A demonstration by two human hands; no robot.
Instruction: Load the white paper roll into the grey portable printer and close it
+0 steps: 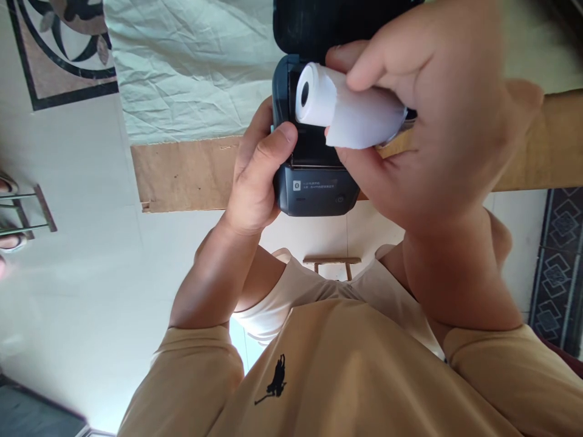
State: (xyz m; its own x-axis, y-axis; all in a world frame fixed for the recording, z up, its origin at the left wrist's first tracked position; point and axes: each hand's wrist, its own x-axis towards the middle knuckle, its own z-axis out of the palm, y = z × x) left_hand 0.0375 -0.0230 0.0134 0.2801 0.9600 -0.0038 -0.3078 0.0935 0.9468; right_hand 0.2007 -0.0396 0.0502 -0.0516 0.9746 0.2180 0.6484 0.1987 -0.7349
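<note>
A dark blue-grey printer (316, 193) with its black lid (319, 27) swung open is held over the table's front edge. My left hand (262, 167) wraps round its left side, the thumb on the rim of the open compartment. Above that compartment, a white paper roll (359, 109) lies sideways, tilted slightly, its hollow core facing left. My right hand (428, 115) grips the roll from the right, fingers above and thumb below, with a loose flap of paper hanging at its front. The right side of the printer is partly hidden behind my right hand.
A pale green cloth (195, 67) covers the table, whose bare wooden edge (186, 176) faces me. Below it are my knees and a wooden stool (332, 260). At the far left, a rack-like object (27, 212) stands on the tiled floor near someone's feet.
</note>
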